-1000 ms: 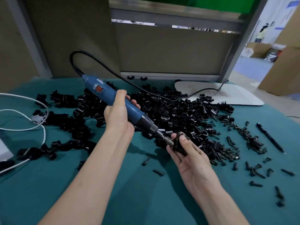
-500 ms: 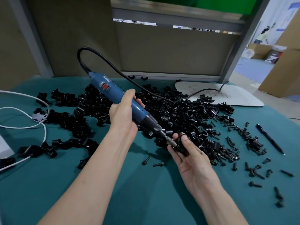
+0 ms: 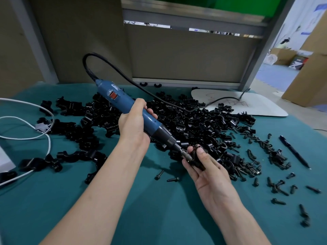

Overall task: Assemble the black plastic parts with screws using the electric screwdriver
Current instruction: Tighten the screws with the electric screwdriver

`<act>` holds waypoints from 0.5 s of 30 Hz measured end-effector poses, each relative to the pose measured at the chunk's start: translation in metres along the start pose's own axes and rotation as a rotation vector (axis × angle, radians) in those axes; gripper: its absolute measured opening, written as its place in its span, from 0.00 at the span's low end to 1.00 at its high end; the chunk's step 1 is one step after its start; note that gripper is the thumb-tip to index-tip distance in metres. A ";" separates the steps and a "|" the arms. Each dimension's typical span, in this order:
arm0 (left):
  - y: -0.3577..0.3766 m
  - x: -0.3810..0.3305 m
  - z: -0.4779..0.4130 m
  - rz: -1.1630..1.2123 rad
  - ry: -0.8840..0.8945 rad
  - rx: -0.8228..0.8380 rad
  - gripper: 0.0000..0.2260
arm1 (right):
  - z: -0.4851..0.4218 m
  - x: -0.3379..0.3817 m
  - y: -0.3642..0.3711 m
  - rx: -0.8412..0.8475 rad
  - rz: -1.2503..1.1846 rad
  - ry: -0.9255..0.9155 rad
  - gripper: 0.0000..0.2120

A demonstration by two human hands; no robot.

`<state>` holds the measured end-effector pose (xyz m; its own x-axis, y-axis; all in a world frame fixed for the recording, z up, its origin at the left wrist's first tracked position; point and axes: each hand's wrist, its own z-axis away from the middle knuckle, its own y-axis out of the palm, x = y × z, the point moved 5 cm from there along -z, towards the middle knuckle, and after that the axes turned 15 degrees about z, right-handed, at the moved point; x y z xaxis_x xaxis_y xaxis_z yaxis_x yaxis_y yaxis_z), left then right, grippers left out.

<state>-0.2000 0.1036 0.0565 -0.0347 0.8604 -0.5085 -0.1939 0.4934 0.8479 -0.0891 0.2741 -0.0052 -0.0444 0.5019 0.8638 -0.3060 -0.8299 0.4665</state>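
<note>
My left hand [image 3: 133, 127] grips the blue electric screwdriver [image 3: 123, 105], which slants down to the right. Its metal bit touches a small black plastic part [image 3: 196, 155] that my right hand [image 3: 208, 175] holds between thumb and fingers, just above the green table. A large heap of black plastic parts [image 3: 191, 124] lies right behind both hands. Loose black screws [image 3: 254, 167] are scattered to the right of my right hand, and two screws [image 3: 167, 176] lie on the cloth between my forearms.
The screwdriver's black cable [image 3: 134, 84] arcs back over the heap. A white cable [image 3: 26, 128] loops at the left edge. A black pen [image 3: 293, 152] lies at the right, a white board [image 3: 247, 103] behind the heap. Partition panels close off the table's far side.
The screwdriver's rear end has tilted up and slightly rightward while its bit stays on the part in my right hand. One loose screw between my forearms has shifted a little.
</note>
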 end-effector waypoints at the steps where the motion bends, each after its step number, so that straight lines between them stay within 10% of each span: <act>1: -0.002 0.000 0.000 0.009 -0.004 -0.022 0.07 | 0.001 0.002 0.000 -0.002 0.037 -0.038 0.10; 15: -0.011 0.000 -0.002 0.055 -0.039 -0.205 0.06 | 0.014 0.020 0.002 -0.032 0.475 -0.355 0.16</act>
<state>-0.1996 0.0982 0.0466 -0.0133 0.8917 -0.4525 -0.3884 0.4124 0.8241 -0.0770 0.2785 0.0156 0.1360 -0.0395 0.9899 -0.3596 -0.9330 0.0122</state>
